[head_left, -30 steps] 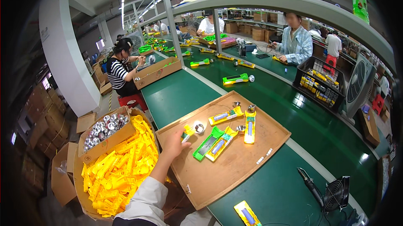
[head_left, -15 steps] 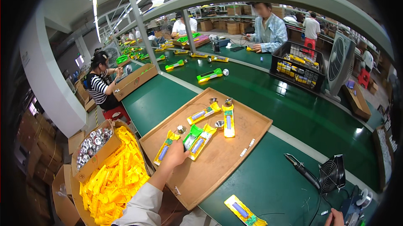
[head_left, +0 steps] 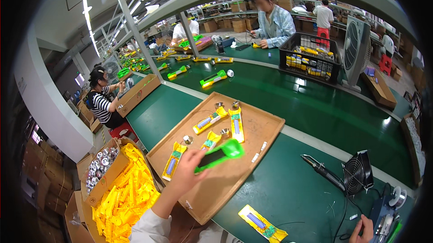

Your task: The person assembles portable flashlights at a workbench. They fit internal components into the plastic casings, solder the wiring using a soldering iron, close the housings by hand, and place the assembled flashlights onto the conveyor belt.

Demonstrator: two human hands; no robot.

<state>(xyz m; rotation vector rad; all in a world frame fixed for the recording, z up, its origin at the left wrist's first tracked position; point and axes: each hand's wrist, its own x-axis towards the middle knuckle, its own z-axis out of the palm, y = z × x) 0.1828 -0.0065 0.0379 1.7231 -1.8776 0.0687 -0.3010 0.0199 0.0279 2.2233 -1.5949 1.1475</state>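
Observation:
My left hand (head_left: 187, 171) is closed on one end of a green flashlight casing half (head_left: 221, 154) with a dark panel, held tilted above the wooden tray (head_left: 216, 198). Below it lie several yellow casing halves, such as this yellow casing (head_left: 173, 161), with blue cells, green circuit boards and shiny reflector cups (head_left: 187, 139). The held casing partly hides one of them. At the lower right my right hand (head_left: 363, 230), cut off by the picture's edge, has its fingers apart beside a blue soldering station (head_left: 381, 218). Another yellow casing (head_left: 261, 224) with a cell lies on the green table.
A soldering iron (head_left: 322, 171) rests by a small black fan (head_left: 357, 173); cables trail from there. Boxes of yellow shells (head_left: 128, 193) and reflectors (head_left: 103, 164) stand at the left. Beyond the table run a green conveyor (head_left: 266, 92), a black crate (head_left: 309, 62) and co-workers.
My left hand has lifted the green casing off the tray and moved it right, uncovering a yellow casing. The whole view has shifted slightly. My right hand stays near the soldering station.

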